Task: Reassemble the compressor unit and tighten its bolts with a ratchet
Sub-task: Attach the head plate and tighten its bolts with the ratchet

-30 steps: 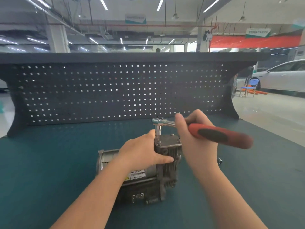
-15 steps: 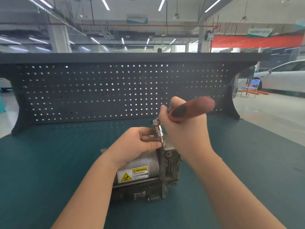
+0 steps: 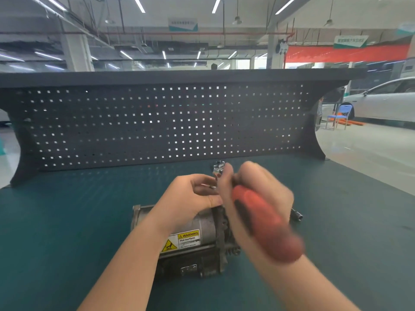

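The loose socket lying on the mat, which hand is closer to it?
Right. The right hand, gripping the ratchet, is just left of the socket in the head view; the left hand is farther left, over the compressor.

Compressor unit (image 3: 190,239): silver cylindrical motor body lying on its side on the teal tabletop (image 3: 67,221), dark finned head end facing right. Yellow-and-white warning label reading "WARNING Hot surface" faces the camera; small metal bracket low on the dark base. Top of the head end hidden behind the hands.

Ratchet (image 3: 258,218): red handle with black inlay, motion-blurred, slanting down toward the camera; chrome head (image 3: 219,168) up at the far end, above the compressor's head end. Whether the ratchet's drive sits on a bolt is hidden.
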